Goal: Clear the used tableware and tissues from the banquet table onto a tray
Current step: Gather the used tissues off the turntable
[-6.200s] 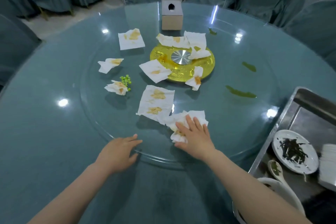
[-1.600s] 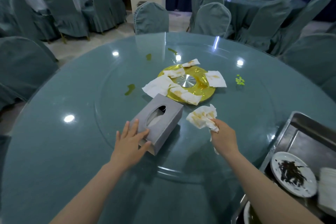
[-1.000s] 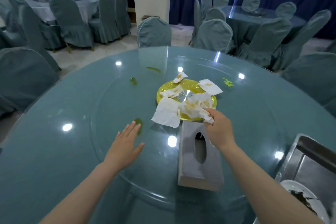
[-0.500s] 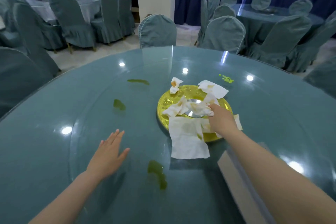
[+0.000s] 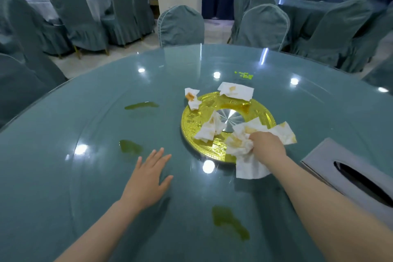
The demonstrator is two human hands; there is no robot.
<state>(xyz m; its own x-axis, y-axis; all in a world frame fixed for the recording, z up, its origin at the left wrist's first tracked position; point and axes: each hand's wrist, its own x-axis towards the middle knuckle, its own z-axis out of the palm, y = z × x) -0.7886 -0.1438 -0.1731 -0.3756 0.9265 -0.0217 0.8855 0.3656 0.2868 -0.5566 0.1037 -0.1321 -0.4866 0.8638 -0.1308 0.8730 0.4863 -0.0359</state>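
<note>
Since half a second ago, more stained tissues (image 5: 239, 144) have been bunched into the right hand's (image 5: 266, 144) grip.
They are held at the gold disc's (image 5: 197, 117) near edge; loose tissues (image 5: 236, 91) are left beyond the knuckles. The left hand (image 5: 148, 178) is laid flat on the glass turntable (image 5: 95, 155), bare glass between the hands. A tissue box (image 5: 331, 159) lies just right of the forearm.

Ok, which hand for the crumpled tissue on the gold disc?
Right hand, probably: it grips a wad of tissues beside that crumpled tissue on the gold disc. Left hand lies flat on the glass, farther off.
</note>
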